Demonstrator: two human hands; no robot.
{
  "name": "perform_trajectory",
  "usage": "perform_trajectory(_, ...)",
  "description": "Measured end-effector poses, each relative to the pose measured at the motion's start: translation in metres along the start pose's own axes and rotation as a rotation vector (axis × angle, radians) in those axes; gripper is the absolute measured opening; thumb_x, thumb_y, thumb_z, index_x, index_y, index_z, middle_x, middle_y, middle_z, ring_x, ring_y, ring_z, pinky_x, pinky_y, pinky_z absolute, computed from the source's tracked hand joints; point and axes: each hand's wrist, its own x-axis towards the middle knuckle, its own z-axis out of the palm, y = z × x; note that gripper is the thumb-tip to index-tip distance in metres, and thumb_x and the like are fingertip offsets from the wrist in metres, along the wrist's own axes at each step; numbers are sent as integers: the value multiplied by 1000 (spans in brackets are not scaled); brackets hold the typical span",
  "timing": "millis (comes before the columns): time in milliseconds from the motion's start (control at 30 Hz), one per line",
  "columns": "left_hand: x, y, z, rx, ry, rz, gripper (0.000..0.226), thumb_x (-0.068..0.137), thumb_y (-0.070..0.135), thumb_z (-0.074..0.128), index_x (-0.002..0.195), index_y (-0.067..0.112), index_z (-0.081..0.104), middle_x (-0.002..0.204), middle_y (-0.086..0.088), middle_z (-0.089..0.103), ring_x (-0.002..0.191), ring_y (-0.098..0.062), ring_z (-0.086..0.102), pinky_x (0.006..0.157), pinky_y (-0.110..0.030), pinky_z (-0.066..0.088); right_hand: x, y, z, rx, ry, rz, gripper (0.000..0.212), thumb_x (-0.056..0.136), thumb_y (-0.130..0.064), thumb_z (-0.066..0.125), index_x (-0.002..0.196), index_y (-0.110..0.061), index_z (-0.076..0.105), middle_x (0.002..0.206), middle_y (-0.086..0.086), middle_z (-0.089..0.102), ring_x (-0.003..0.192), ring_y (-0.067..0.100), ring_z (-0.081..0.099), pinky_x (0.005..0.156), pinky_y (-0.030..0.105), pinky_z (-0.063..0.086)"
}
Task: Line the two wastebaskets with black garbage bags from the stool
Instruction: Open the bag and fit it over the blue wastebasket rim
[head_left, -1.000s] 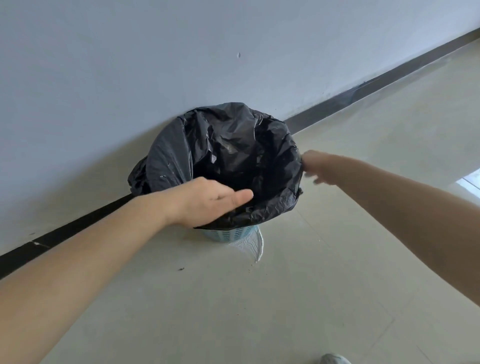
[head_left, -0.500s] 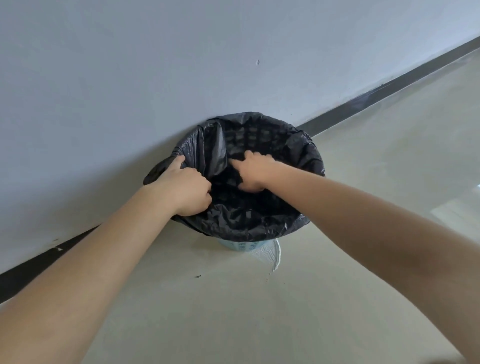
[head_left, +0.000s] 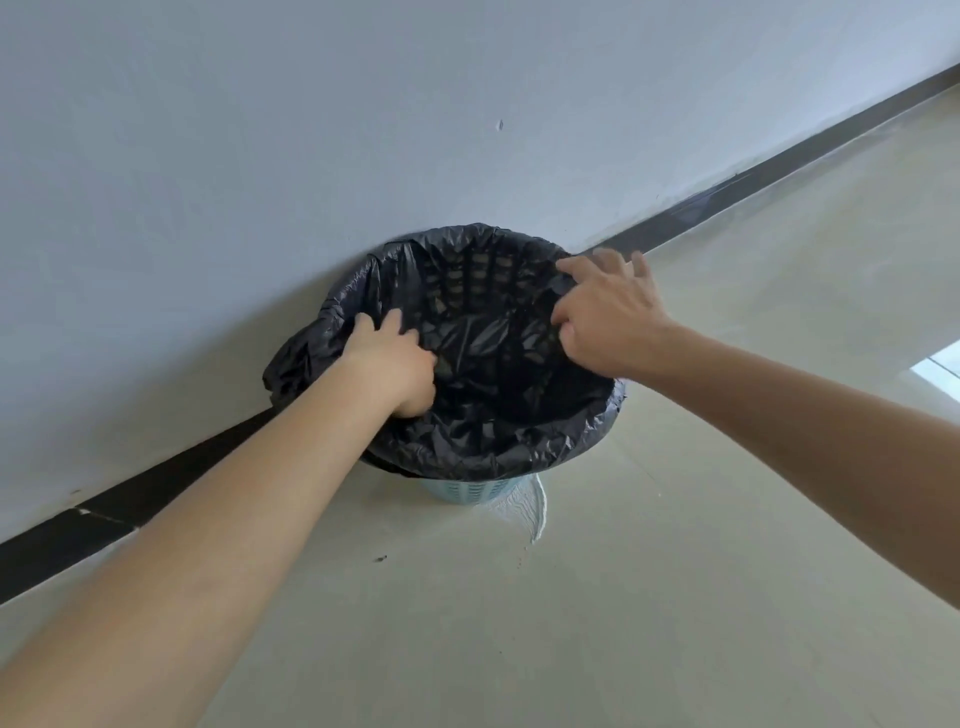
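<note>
Floor (head_left: 675, 597) at wall: bin (head_left: 467, 492) stands bagged. My left hand (head_left: 392, 366) grips bag (head_left: 498, 441) at bin's left rim; right hand (head_left: 610, 317) pinches its right rim, equally near.

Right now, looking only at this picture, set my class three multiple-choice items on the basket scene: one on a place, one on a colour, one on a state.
1. Where does the wastebasket stand?
A. against the wall
B. on a stool
C. mid-floor

2. What colour is the basket's bare base?
A. red
B. light blue
C. yellow

3. How does the garbage bag sit?
A. folded flat on the floor
B. tied shut
C. open, folded over the rim

Answers:
1 A, its back rim meets the wall above the dark baseboard.
2 B, pale blue lattice shows under the bag's edge.
3 C, the left hand and right hand press it at the rim, lattice showing through.
</note>
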Motion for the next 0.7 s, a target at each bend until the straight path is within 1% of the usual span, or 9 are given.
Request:
perform_trajectory(67,0,4,-1,21,-81,-75,52,92,36,39,143,25,39,152,-11,32,141,-36,13,112,-52,14,-3,-1,9,-5,-98,11,30,87,-21,50,103,-28,74,161,4,14,142,38,18,102,55,37)
perform_trajectory(100,-1,4,-2,-35,5,-55,45,90,34,42,134,24,49,142,-10,45,135,-34,28,108,-50,23,-1,-3,12,14,-117,8,30,87,-19,50,104,-27,73,162,3,6,143,41,13,97,53,42)
perform_trajectory(167,-8,-1,-5,-356,383,-1,30,90,26,43,112,21,63,114,-5,64,108,-27,54,88,-43,43,5,-6,16,87,-99,-14,34,84,-14,52,110,-28,68,162,4,4,142,43,10,95,52,45)
perform_trajectory(267,-29,-17,-3,-585,1062,-101,24,85,18,50,102,17,66,98,-3,67,93,-26,59,77,-38,44,11,-2,21,490,84,58,47,75,-4,50,115,-28,55,155,4,21,134,33,32,98,50,44)
perform_trajectory(333,-39,-29,12,-637,1212,-265,33,76,19,53,108,19,58,106,-4,60,100,-26,51,82,-40,39,13,5,22,813,232,191,44,73,-4,48,111,-27,50,148,5,29,116,22,48,93,39,44)
perform_trajectory(467,-48,-28,46,-1398,773,-472,66,72,20,55,136,21,38,134,-5,47,118,-22,46,96,-37,39,8,17,25,1222,66,459,65,76,-12,41,136,-36,42,134,-4,48,103,15,53,88,33,46)
perform_trajectory(533,-49,-13,52,-1908,553,-394,62,71,13,50,131,26,43,124,-4,56,109,-22,56,81,-37,49,3,15,28,1458,-70,519,69,70,-7,38,128,-41,53,120,-2,62,96,17,61,87,38,54)
perform_trajectory(633,-48,-2,51,-2239,570,-380,59,66,7,45,120,28,55,111,-5,67,101,-27,66,72,-45,58,1,13,30,1633,-80,613,71,61,-5,39,118,-38,65,99,-3,73,87,19,69,70,34,60)
perform_trajectory(700,-46,-2,46,-2421,603,-356,61,66,4,45,122,25,57,112,-8,69,97,-29,68,70,-45,59,-2,12,31,1704,-78,629,54,59,-6,41,94,-32,73,79,-4,74,72,19,70,56,28,57)
